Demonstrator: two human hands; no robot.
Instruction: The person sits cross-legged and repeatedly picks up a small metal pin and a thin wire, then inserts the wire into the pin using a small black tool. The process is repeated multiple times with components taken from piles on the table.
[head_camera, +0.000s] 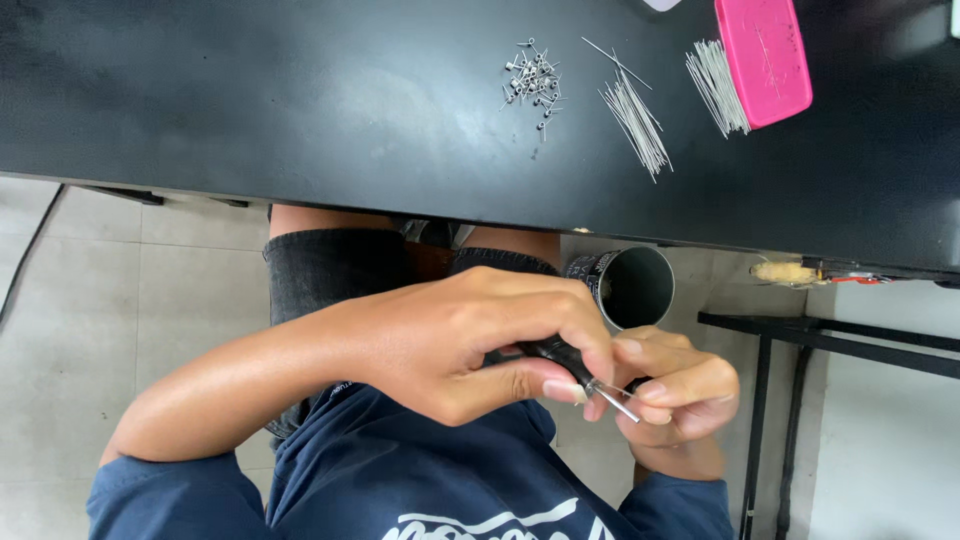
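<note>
Black-handled tool (555, 355) w/ thin metal pin (618, 402) at its tip: gripped in left hand (470, 345), fingers curled tight; right hand (680, 395) pinches pin's far end. Both held above lap, near black cup (635, 287). Black table (250, 90): bent-pin pile (533, 80), straight-wire bundles (637, 120), pink case (763, 58).

A black table (250, 90) with a smooth, faintly glossy top fills the upper part of the view, its near edge running slightly downward toward the right. On it lies a small heap of short metal pins with round heads (532, 78), and just beside that a fanned bundle of long thin wires (634, 118). A second bundle of wires (716, 88) lies partly under a pink rectangular case (764, 58)
</note>
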